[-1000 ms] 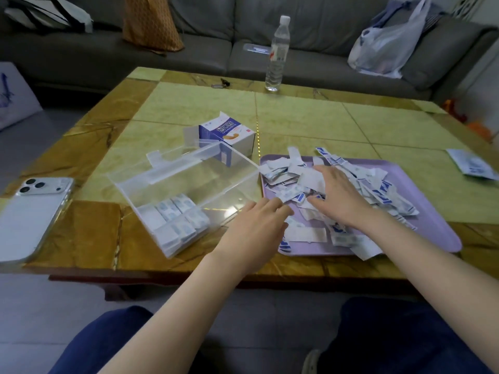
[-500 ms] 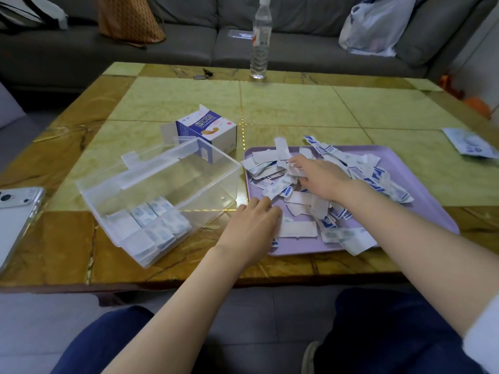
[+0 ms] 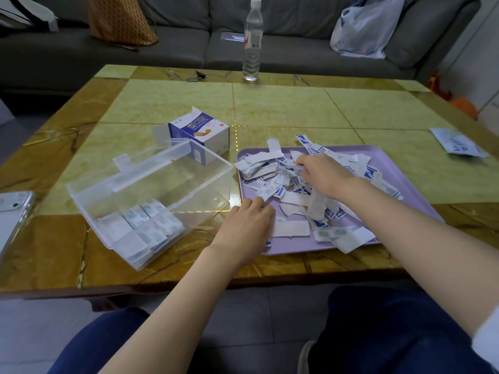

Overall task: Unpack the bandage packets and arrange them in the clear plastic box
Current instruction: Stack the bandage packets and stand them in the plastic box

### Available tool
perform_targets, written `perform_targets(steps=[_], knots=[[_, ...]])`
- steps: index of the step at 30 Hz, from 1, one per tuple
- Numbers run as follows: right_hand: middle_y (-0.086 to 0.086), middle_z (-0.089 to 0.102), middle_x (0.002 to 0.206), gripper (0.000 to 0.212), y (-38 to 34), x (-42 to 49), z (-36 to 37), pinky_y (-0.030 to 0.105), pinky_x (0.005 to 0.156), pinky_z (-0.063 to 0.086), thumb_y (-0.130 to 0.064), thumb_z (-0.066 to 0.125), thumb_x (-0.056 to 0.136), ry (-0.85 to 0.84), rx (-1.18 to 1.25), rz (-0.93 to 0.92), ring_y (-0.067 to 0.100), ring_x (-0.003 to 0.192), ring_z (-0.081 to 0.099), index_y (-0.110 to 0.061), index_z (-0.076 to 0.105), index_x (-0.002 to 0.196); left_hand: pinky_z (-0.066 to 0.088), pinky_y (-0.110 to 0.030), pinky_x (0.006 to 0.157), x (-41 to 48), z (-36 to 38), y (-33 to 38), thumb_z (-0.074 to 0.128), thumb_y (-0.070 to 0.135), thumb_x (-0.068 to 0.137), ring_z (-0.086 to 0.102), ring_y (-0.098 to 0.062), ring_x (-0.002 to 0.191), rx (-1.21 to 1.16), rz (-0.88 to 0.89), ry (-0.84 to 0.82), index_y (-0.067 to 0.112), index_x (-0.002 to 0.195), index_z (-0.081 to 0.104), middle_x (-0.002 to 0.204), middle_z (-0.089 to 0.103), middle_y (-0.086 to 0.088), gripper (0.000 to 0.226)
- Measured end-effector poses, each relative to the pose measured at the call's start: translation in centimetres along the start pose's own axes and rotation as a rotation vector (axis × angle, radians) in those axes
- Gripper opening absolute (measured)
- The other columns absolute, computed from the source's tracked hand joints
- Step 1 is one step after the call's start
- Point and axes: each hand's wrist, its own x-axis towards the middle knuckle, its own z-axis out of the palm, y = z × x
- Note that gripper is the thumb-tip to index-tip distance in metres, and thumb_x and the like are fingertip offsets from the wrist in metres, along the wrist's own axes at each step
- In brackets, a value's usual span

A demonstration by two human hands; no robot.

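Right hand (image 3: pixel 324 176) has slid further left into packets (image 3: pixel 270 184), fingers curled, grip unclear. Left hand (image 3: pixel 245 225) stays flat, fingers straight on tray (image 3: pixel 405 168) edge. Likely gathering the next batch for box (image 3: pixel 151 184), left of the fingers.

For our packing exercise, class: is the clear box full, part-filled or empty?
Part-filled. Packets lie in rows at its near end only; the rest of the box is bare.

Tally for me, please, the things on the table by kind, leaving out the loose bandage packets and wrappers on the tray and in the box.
clear plastic box: 1
cardboard bandage carton: 1
purple tray: 1
water bottle: 1
phone: 1
blue-and-white pouch: 1
small dark item at the far edge, too small to identify: 1
Total: 7
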Motion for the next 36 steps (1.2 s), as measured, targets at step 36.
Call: perform_targets(steps=[36], knots=[[0.001, 0.06, 0.104, 0.018, -3.6, -8.3, 3.1, 0.032, 0.082, 0.043, -0.01, 0.05, 0.093, 0.123, 0.323, -0.034, 0.019, 0.098, 0.052, -0.015, 0.064, 0.104, 0.048, -0.039, 0.082, 1.1, -0.5, 1.3, 0.059, 0.002, 0.086, 0.056, -0.024, 0.089, -0.505, -0.219, 0.157, 0.016, 0.126, 0.039, 0.125, 0.04, -0.004, 0.047]])
